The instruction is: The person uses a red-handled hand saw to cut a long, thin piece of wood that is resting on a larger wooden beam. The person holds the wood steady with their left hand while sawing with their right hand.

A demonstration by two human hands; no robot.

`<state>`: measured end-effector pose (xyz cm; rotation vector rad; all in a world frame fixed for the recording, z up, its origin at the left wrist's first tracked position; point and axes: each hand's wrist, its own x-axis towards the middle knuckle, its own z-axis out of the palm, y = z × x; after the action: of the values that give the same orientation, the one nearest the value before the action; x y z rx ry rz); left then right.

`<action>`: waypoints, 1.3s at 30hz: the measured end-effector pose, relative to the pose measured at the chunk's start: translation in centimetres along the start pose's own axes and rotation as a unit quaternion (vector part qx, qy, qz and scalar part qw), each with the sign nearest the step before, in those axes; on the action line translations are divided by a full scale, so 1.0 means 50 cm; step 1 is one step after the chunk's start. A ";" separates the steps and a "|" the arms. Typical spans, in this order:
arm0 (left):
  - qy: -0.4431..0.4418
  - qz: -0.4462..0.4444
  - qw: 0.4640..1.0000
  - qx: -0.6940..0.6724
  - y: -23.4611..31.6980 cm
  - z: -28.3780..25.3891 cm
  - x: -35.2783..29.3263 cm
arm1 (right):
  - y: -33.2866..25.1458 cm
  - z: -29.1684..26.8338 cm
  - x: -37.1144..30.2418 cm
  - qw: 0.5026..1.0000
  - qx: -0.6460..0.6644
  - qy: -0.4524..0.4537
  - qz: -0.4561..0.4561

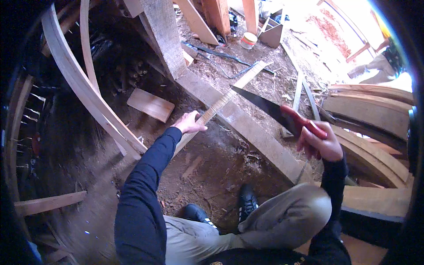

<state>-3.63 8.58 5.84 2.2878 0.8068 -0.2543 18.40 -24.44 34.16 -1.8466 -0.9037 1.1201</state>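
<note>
Right hand (319, 140) wrapped round a saw (268, 107), left hand (190, 123) half-curled round a wood strip (224, 100)
The strip crosses a beam (260, 137), its near end lost behind the left sleeve (148, 181); I can't tell if the saw touches it

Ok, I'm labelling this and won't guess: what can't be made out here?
In the head view:
Saw handle: partly hidden by the right hand.
Wooden strip: covered partly by the left hand; near end hidden behind the left sleeve.
Saw blade: this single angle can't settle whether its tip touches the strip.
Tub: its print is too small.
Curved beam: upper end lost in dark rim.
</note>
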 end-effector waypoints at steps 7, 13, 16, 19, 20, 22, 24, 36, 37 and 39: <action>0.163 0.001 0.986 -0.045 0.021 0.103 0.002 | 0.158 0.060 -0.032 0.979 0.025 0.157 -0.130; 0.194 -0.016 0.979 -0.062 0.031 0.104 -0.001 | 0.257 0.116 -0.031 0.897 -0.219 0.301 -0.240; 0.191 -0.007 0.979 -0.065 0.033 0.099 -0.009 | 0.227 0.157 0.021 0.968 -0.011 0.216 -0.125; 0.205 -0.016 0.977 -0.046 0.029 0.093 -0.013 | 0.272 0.182 0.070 0.977 0.093 0.160 -0.104; 0.210 -0.012 0.976 -0.049 0.034 0.099 -0.004 | 0.288 0.188 0.085 0.976 0.119 0.164 -0.084; 0.205 0.009 0.978 -0.040 0.044 0.100 -0.003 | 0.315 0.201 0.121 0.962 0.030 0.160 -0.219; 0.211 0.019 0.977 -0.011 0.066 0.089 -0.021 | 0.334 0.228 0.146 0.965 -0.015 0.177 -0.194; 0.274 0.004 0.958 0.079 -0.002 0.149 0.011 | 0.389 0.279 0.208 0.959 -0.031 0.132 -0.250; 0.275 0.004 0.958 0.075 0.002 0.150 0.011 | 0.391 0.277 0.207 0.957 -0.034 0.138 -0.254; 0.277 0.006 0.958 0.066 0.009 0.150 0.012 | 0.409 0.278 0.214 0.955 -0.036 0.143 -0.256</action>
<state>-2.57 3.64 0.26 2.5226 1.0727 0.3725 13.01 -20.80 8.02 -1.6379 -1.1696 0.4916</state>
